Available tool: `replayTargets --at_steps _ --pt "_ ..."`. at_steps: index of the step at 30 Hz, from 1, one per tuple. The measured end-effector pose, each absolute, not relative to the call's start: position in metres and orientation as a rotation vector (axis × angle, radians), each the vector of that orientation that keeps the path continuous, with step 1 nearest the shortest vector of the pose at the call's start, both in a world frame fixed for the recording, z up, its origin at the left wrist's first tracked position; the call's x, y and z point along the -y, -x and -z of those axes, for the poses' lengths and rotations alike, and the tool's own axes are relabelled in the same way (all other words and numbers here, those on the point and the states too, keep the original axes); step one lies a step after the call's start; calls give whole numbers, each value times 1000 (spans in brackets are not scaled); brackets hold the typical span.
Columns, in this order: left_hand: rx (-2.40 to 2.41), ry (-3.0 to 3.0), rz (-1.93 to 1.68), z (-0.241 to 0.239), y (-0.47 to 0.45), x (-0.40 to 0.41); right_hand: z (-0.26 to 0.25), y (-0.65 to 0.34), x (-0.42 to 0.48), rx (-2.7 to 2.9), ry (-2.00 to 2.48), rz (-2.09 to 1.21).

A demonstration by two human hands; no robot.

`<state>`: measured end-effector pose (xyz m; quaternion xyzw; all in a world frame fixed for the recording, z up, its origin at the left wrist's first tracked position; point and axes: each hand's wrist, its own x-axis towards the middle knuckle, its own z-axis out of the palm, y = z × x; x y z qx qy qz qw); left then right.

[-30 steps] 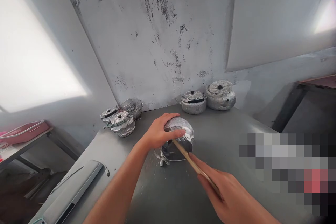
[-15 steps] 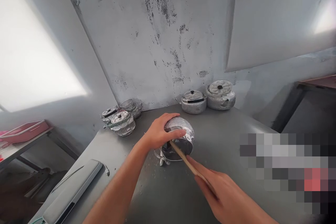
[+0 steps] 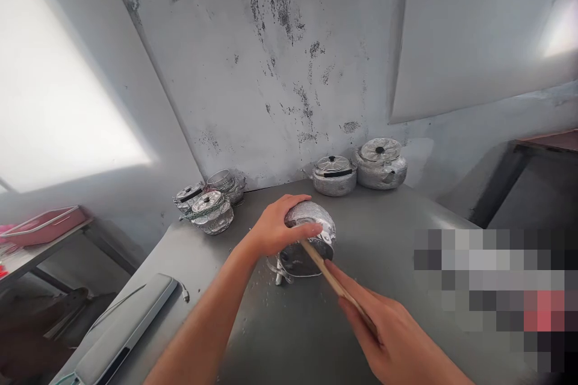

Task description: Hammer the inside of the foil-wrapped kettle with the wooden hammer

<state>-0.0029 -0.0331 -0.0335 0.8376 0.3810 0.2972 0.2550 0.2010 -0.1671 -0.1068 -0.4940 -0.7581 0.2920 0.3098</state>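
A silver metal kettle (image 3: 313, 215) lies tipped on its side at the middle of the table, its round opening facing me. My left hand (image 3: 277, 228) grips it from the top left, with the thumb across the rim. In my right hand (image 3: 382, 319) is a wooden stick (image 3: 333, 281), fingers wrapped round its near end. The stick slants up to the kettle's opening; its far end is hidden by my left hand and the rim. Small pale flecks lie on the table beside the kettle.
Two lidded kettles (image 3: 334, 175) stand against the wall at the back right. Several foil-like pots (image 3: 212, 213) cluster at the back left. A long grey case (image 3: 129, 331) with a cable lies at the table's left edge. A pink basket (image 3: 49, 225) sits on a side table.
My right hand and the stick have shifted slightly to the right, and the stick's upper part now lies further right across the opening. The left hand keeps its hold on the kettle.
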Motion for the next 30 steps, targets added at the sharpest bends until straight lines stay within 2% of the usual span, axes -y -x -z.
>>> replayTargets --at_steps 13,20,30 --pt "-1031 -2284 -795 32 3 33 101 -202 165 2044 1298 -826" --pt "-1045 -2295 -795 31 2 34 113 -202 165 1998 1289 -738" --pt "-1032 -2277 -792 31 3 34 105 -203 166 2013 1293 -850"
